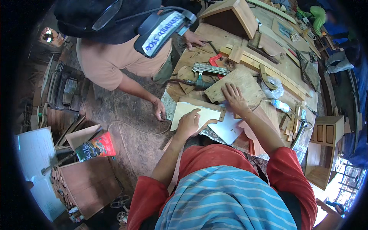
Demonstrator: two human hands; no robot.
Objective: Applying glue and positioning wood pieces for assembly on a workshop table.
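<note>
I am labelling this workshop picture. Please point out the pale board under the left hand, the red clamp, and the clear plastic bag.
Pale board (186, 112), head view: bare left part of its face.
Red clamp (214, 60), head view: curved red frame.
Clear plastic bag (272, 89), head view: crumpled middle.

left hand (188, 123) on paper sheet (191, 114), right hand (234, 99) on wooden board (235, 82) behind it, power drill (193, 82) beyond

A red and green glossy foil pouch (96, 147) lies on a brown wooden box at lower left; a white rectangular label (160, 34) sits on the co-worker's head-worn device.
</note>
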